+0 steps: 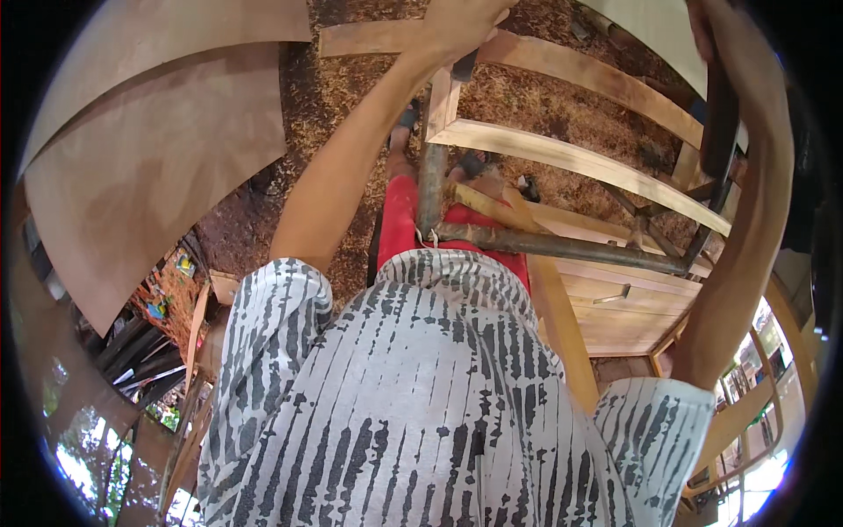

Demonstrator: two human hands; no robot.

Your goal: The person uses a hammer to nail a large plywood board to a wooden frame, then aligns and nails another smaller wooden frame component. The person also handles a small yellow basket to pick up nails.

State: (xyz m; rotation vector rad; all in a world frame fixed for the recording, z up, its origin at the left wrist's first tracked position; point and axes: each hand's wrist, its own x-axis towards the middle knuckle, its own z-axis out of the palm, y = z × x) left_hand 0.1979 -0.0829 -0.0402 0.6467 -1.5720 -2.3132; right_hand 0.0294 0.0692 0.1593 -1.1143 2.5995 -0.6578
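**Wooden Frame: Position and Condition**

The wooden frame [580, 165] is located in front of the person, right of centre in the upper view. It is pale and bare, with visible grain. A short end piece [444, 98] meets the near rail at a slanted joint. The far rail [606, 81] extends left past this piece.

The left hand [461, 26] is at the far rail, directly above a dark object [464, 67]. The right hand [727, 35] is beside a long dark object [720, 119]. Neither grip can be determined: opening and hold are unclear.

The left hand covers part of the far rail; the right forearm [746, 206] passes near the near rail's right end. Surrounding items: a metal pipe frame [566, 247] nearer the body, plywood sheets [167, 162] at left, and a shavings-covered floor [338, 110].
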